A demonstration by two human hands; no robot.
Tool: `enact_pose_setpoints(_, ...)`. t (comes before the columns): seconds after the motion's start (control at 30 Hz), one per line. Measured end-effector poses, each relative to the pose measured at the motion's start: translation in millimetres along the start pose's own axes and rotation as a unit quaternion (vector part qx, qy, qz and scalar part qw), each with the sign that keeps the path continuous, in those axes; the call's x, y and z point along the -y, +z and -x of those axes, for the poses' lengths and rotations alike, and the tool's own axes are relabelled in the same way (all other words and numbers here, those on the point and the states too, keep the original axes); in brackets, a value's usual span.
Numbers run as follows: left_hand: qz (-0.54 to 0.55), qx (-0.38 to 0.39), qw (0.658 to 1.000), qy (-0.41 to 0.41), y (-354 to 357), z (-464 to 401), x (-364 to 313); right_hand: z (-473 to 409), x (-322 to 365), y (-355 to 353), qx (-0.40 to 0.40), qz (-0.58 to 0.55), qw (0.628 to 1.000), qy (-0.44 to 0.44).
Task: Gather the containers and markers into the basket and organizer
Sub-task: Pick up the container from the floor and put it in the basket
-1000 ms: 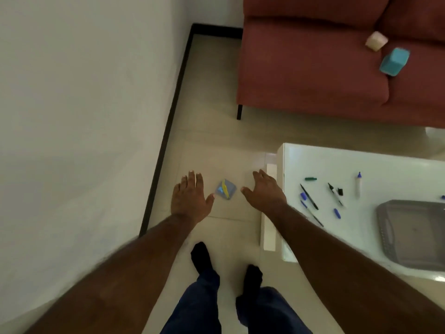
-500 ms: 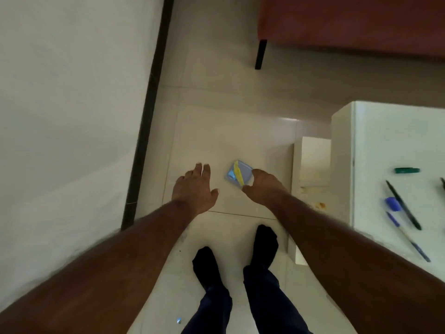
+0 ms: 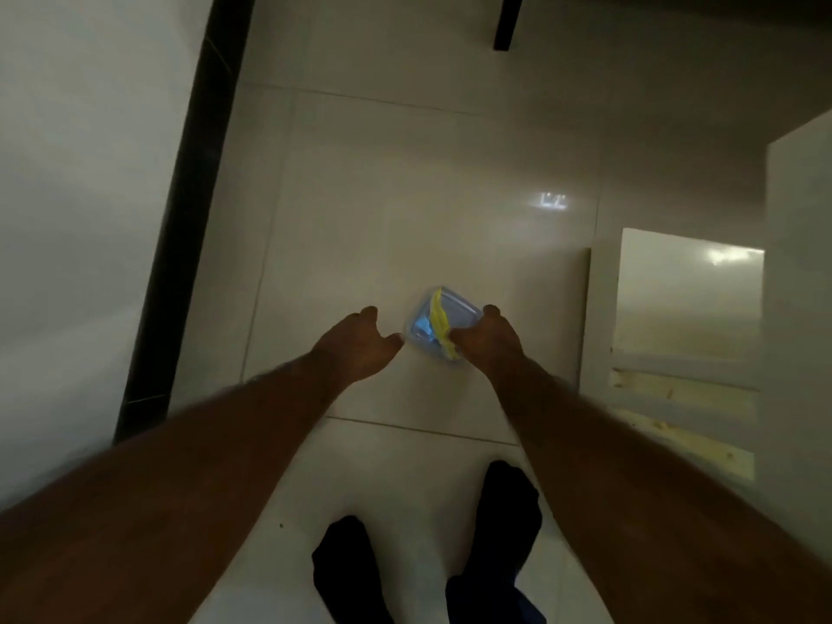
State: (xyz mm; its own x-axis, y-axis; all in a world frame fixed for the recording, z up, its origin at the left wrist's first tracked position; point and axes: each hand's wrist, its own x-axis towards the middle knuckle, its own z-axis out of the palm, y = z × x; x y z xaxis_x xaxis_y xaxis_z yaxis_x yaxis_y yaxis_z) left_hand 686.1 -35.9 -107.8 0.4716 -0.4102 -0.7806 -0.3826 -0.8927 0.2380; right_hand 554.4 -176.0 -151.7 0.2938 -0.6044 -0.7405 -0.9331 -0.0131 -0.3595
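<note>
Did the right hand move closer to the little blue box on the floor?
Yes. The right hand reached the blue box lying on the floor and now grips it.

Pale tiled floor [image 3: 382,209]. A clear container [image 3: 439,324] with a yellow clasp lies on it, between left hand [image 3: 355,349] and right hand [image 3: 488,342].

Home interior, probably a living room, floor-level view.

Glossy cream floor tiles [image 3: 405,195] with thin grout lines; plain white wall [image 3: 81,173] at 9 o'clock with a black skirting board [image 3: 180,227] along its base. Dark furniture leg [image 3: 504,20] at 12 o'clock. White gloss low table [image 3: 797,308] with a lower shelf [image 3: 684,299] at 3 o'clock. Person stands in dark socks [image 3: 504,511], no shoes: domestic, not a workplace.
</note>
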Motion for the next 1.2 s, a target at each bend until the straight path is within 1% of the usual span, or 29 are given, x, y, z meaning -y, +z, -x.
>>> enact_pose_setpoints(0.13, 0.099, 0.028, 0.994, -0.023, 29.0, -36.6, -19.2, -30.2, -13.2, 4.6, 0.007, -0.022, 1.0, -0.006)
enact_pose_setpoints(0.27, 0.177, 0.034, 0.982, -0.061, 45.9, -53.6, -41.2, -40.3, -25.0, 11.3, 0.023, -0.059, 0.998, -0.017)
enact_pose_setpoints(0.37, 0.207, 0.027, 0.974, -0.086, 56.0, -61.7, -47.9, -45.4, -30.7, 18.5, 0.029, -0.082, 0.996, -0.013)
enact_pose_setpoints(0.5, 0.243, 0.035, 0.96, -0.133, 66.8, -70.3, -51.4, -52.8, -35.2, 24.9, 0.037, -0.151, 0.988, 0.014)
enact_pose_setpoints(0.57, 0.242, 0.035, 0.96, -0.135, 68.2, -73.1, -49.6, -56.6, -36.9, 26.0, 0.038, -0.183, 0.982, 0.037)
enact_pose_setpoints(0.63, 0.27, 0.026, 0.953, -0.136, 65.4, -72.1, -46.0, -61.1, -37.9, 25.7, 0.032, -0.205, 0.977, 0.043)
enact_pose_setpoints(0.7, 0.278, -0.001, 0.951, -0.138, 61.1, -67.7, -44.2, -58.7, -34.2, 21.6, 0.021, -0.215, 0.975, 0.044)
enact_pose_setpoints(0.83, 0.302, -0.051, 0.943, -0.132, 32.9, -39.2, -51.8, -31.5, -12.3, 1.1, 0.019, -0.238, 0.97, 0.031)
enact_pose_setpoints(0.93, 0.327, -0.084, 0.935, -0.111, -8.4, 0.9, -69.5, 5.3, 18.1, -35.1, -0.013, -0.27, 0.963, 0.022)
enact_pose_setpoints(1.03, 0.335, -0.124, 0.93, -0.083, -64.6, 54.6, -93.8, 53.2, 57.0, -93.6, -0.05, -0.282, 0.958, -0.004)
enact_pose_setpoints(1.13, 0.361, -0.126, 0.923, -0.042, -122.7, 110.0, -115.9, 115.5, 103.5, -165.5, -0.075, -0.291, 0.953, -0.034)
enact_pose_setpoints(1.2, 0.393, -0.133, 0.91, -0.028, -159.3, 147.9, -124.9, 163.6, 131.4, -214.3, -0.081, -0.294, 0.951, -0.054)
